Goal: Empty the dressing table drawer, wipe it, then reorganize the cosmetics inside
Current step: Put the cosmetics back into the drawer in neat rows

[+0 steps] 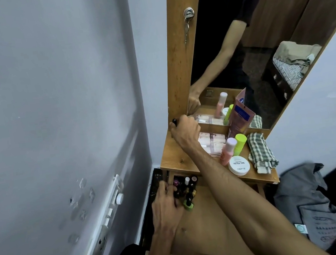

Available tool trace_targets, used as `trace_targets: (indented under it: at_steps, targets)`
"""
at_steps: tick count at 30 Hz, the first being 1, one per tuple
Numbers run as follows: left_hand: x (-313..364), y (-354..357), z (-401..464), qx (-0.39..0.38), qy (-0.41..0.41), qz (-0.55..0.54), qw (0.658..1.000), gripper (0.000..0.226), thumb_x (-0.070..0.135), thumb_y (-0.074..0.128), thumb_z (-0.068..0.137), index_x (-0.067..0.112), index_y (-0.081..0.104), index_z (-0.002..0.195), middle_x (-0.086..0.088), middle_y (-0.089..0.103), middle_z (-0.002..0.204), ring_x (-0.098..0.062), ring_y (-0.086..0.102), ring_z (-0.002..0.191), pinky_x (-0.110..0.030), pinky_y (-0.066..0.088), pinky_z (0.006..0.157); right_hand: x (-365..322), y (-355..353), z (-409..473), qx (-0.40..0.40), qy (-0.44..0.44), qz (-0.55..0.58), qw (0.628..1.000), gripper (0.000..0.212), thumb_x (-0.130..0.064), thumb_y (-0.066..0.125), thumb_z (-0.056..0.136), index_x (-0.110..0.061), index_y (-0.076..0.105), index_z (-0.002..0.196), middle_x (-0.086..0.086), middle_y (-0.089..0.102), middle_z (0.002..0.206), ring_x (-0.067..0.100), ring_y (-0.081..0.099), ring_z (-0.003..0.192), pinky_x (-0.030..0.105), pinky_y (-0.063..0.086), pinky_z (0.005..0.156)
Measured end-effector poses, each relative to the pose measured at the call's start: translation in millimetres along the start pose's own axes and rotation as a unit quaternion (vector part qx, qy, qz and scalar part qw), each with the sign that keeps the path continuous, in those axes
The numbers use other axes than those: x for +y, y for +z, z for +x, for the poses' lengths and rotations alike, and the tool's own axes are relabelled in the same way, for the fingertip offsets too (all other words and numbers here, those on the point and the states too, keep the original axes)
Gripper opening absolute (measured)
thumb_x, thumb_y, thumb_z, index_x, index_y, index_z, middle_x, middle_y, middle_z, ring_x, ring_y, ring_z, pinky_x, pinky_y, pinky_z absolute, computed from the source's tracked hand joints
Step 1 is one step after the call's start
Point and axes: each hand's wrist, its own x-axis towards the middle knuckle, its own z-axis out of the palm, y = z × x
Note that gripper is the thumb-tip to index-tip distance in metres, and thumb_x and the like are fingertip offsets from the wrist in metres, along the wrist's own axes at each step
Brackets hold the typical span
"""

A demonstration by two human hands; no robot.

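Note:
The wooden drawer (pixel 201 225) of the dressing table stands pulled out. Several nail polish bottles (pixel 186 186) are clustered in its far left corner. My left hand (pixel 166 202) reaches into that corner with fingers curled around some bottles; a green bottle (pixel 188 205) stands beside it. My right hand (pixel 184 130) is up at the far left of the tabletop (pixel 173 156), gripping a small dark bottle (pixel 174 121) next to the mirror frame. On the tabletop stand a clear box of cosmetics (pixel 211 142), a pink bottle (pixel 227 150), a lime bottle (pixel 240 143) and a white jar (pixel 239 165).
A checked cloth (pixel 261 153) lies at the tabletop's right end. A pink-and-blue tube (pixel 240 117) leans on the mirror (pixel 258 40). A wall with a switch panel (pixel 104 221) is close on the left. A grey bag (pixel 307 205) sits to the right of the drawer.

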Motion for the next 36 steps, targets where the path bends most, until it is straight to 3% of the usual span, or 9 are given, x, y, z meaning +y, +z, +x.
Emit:
trace_targets:
  at_steps: [4,12,17,22,26,32,36]
  targets:
    - [0.2,-1.6,0.5,0.01,0.002,-0.01,1.0,0.044,0.018,0.059,0.076,0.019,0.058,0.119,-0.003,0.045,0.127,-0.014,0.058,0.088,-0.03,0.055,0.073,3.6,0.0,-5.7,0.016,-0.002,0.029,0.999,0.023,-0.036,0.067,0.088,-0.015,0.076,0.09,0.008,0.072,0.081,0.033,0.069,0.08,0.039,0.058,0.072]
    - [5.3,-6.7,-1.2,0.028,0.011,-0.014,0.999,0.037,0.012,0.065,0.068,0.015,0.062,0.104,-0.005,0.05,0.112,-0.016,0.056,0.075,-0.025,0.044,0.059,15.3,-27.1,-69.4,0.054,-0.055,0.124,0.989,0.015,-0.033,0.071,0.084,-0.021,0.078,0.09,-0.008,0.075,0.076,0.013,0.07,0.072,0.03,0.057,0.067]
    - [5.5,-9.5,-3.7,0.035,0.005,-0.04,0.999,0.031,0.01,0.063,0.071,0.017,0.063,0.101,0.0,0.047,0.107,-0.016,0.054,0.079,-0.032,0.051,0.065,37.9,-39.7,-122.8,0.025,-0.05,0.155,0.986,0.013,-0.038,0.072,0.081,-0.026,0.076,0.081,-0.019,0.069,0.066,-0.003,0.065,0.063,0.031,0.06,0.064]
    - [5.6,-16.5,-3.8,0.043,0.002,-0.104,0.994,0.026,0.01,0.059,0.076,0.018,0.068,0.099,0.006,0.044,0.101,-0.011,0.047,0.076,-0.024,0.037,0.066,67.2,-48.4,-166.0,0.01,0.006,0.154,0.988,0.019,-0.044,0.073,0.075,-0.025,0.074,0.075,-0.017,0.068,0.062,-0.001,0.065,0.063,0.03,0.057,0.064]
    - [7.3,-19.6,-5.6,0.04,-0.008,-0.136,0.99,0.025,0.004,0.06,0.079,0.02,0.067,0.097,0.009,0.043,0.098,-0.01,0.049,0.076,-0.021,0.039,0.064,83.7,-42.4,-189.0,-0.028,0.034,0.132,0.99,0.024,-0.05,0.071,0.072,-0.027,0.075,0.078,-0.016,0.07,0.065,0.002,0.067,0.066,0.03,0.057,0.065]
    - [7.5,-24.3,-5.1,0.018,-0.009,-0.146,0.989,0.03,-0.002,0.06,0.078,0.016,0.068,0.101,0.007,0.043,0.099,-0.007,0.05,0.078,-0.013,0.034,0.059,89.1,-28.7,-209.5,-0.096,0.049,0.096,0.99,0.02,-0.044,0.072,0.072,-0.027,0.076,0.082,-0.013,0.074,0.072,0.006,0.07,0.073,0.025,0.052,0.066]
    - [2.3,-28.1,-2.1,-0.012,0.004,-0.16,0.987,0.039,-0.006,0.057,0.075,0.019,0.069,0.103,0.009,0.043,0.096,-0.006,0.051,0.081,-0.018,0.043,0.065,86.5,-15.9,-213.5,-0.135,0.043,0.075,0.987,0.02,-0.039,0.068,0.075,-0.025,0.077,0.086,-0.008,0.076,0.078,0.014,0.072,0.08,0.024,0.049,0.065]
